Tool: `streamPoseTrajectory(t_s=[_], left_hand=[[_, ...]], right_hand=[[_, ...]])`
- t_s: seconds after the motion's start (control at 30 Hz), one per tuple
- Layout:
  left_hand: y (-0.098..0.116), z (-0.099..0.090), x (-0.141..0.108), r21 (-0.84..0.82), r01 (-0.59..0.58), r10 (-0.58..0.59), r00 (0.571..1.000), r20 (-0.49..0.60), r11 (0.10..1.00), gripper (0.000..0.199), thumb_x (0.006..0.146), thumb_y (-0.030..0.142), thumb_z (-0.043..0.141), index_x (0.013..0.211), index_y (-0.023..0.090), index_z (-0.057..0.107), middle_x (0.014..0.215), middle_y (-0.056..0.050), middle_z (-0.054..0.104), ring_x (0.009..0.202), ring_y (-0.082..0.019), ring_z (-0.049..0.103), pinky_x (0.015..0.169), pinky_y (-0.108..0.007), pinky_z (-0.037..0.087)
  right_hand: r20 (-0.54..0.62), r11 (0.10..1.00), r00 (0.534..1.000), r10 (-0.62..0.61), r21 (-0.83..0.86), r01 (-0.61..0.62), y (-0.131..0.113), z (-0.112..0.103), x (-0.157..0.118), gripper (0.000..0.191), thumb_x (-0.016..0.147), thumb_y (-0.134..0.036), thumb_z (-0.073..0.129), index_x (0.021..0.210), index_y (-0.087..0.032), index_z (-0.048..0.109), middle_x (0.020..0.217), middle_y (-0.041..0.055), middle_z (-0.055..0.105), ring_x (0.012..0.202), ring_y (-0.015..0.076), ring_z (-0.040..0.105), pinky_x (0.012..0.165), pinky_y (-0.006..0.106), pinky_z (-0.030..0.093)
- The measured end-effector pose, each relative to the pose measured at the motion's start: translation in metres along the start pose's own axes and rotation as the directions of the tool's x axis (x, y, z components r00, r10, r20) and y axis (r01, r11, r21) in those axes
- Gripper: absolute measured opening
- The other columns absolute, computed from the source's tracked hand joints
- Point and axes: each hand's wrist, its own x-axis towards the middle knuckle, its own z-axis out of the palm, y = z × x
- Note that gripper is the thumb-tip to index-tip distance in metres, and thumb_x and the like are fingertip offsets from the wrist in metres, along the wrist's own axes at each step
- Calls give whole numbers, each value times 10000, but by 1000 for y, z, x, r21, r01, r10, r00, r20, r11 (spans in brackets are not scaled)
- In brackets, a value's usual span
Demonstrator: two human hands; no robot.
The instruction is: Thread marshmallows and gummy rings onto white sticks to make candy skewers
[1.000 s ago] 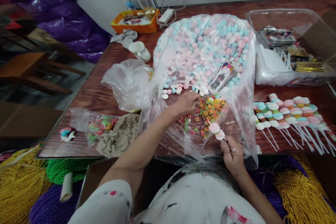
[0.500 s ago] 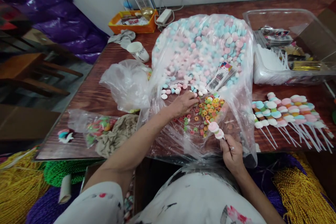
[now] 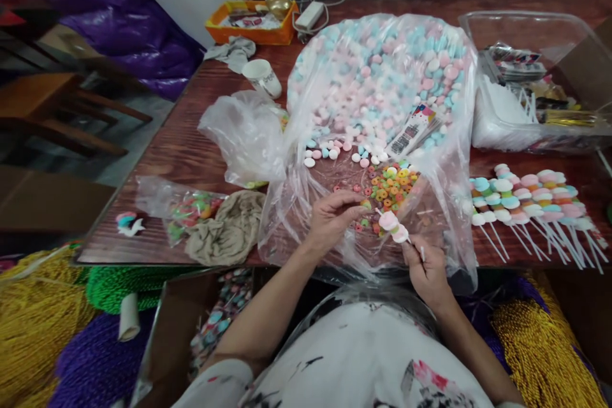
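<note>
My right hand (image 3: 427, 268) pinches a white stick that carries pink and white marshmallows (image 3: 393, 227); the stick's tip points up and left. Left of that tip, my left hand (image 3: 335, 220) has thumb and forefinger together on a small yellow-green ring candy (image 3: 366, 204). Loose ring candies (image 3: 393, 186) in orange, yellow, green and red lie just beyond both hands on clear plastic. Behind them a large clear bag (image 3: 373, 76) of pink, white and blue marshmallows lies open toward me, with printed labels (image 3: 412, 131) on it.
Finished marshmallow sticks (image 3: 535, 201) lie in a pile at the right, below a clear plastic bin (image 3: 535, 134). On the left are a white cup (image 3: 262, 78), a brown cloth (image 3: 227, 229) and a candy bag (image 3: 196, 210). An orange tray (image 3: 253, 32) stands at the back.
My left hand has drawn back from the candies toward the stick, its fingertips now on a ring. My right hand still holds the stick. The view has shifted slightly.
</note>
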Motion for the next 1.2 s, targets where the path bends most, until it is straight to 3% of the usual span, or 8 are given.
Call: streamPoseTrajectory(t_s=[0.33,0.43,0.57,0.67,0.83,0.97,1.1,1.2], left_hand=[[-1,-7,-33,101,-203,213,972,-104,974,83,802,251,748,879,221,757,843,-31,750,801,-156,681,759,-299,557],[-4,-13,-36,331,-319,339,941,-3,888,80,843,214,694,912,208,735,892,-51,749,832,-161,689,811,-328,563],[-11,-18,-39,478,-551,524,827,204,684,170,868,101,599,979,183,699,958,-93,741,906,-176,680,852,-363,553],[-14,-17,-41,493,-578,565,802,195,650,189,867,77,589,989,182,687,970,-91,738,907,-173,675,836,-354,551],[-14,-12,-43,344,-413,463,883,-74,843,148,823,119,697,951,193,702,841,-31,728,798,-144,679,807,-308,550],[-9,-11,-47,284,-385,418,906,-63,878,191,793,113,722,959,207,731,902,-44,745,853,-158,683,858,-318,535],[-6,-8,-47,-69,-114,100,978,-182,991,328,830,256,709,1155,216,684,883,-35,726,771,-137,672,754,-274,544],[-8,-5,-44,-295,58,-105,983,-148,954,314,825,310,717,1122,209,712,831,-20,709,706,-113,646,702,-238,531]], right_hand=[[147,974,984,-103,-188,130,-14,6,1,207,851,-71,416,814,-203,570,643,-20,541,550,132,503,567,245,351],[180,943,977,-118,-289,167,-11,7,-2,228,791,-37,419,826,-204,570,670,1,578,585,154,533,588,264,350],[162,937,980,-113,-311,160,-13,7,-2,262,798,-28,409,882,-195,592,672,3,592,579,149,537,585,261,356],[127,960,983,-132,-231,158,-17,10,-1,226,872,-72,412,896,-186,606,645,-12,563,541,130,510,566,249,356],[35,996,996,-87,-34,88,-19,23,-4,169,940,-157,446,878,-183,601,629,-39,523,534,106,475,550,218,367],[20,996,996,-83,-21,84,-18,30,-4,175,942,-170,453,848,-181,601,610,-47,510,522,98,467,536,205,367],[41,993,994,-99,-57,102,-21,30,1,183,941,-171,458,827,-180,601,611,-40,521,528,99,474,535,205,373],[49,993,993,-108,-51,110,-21,30,4,186,946,-173,465,840,-179,617,630,-31,554,540,101,500,541,204,394]])
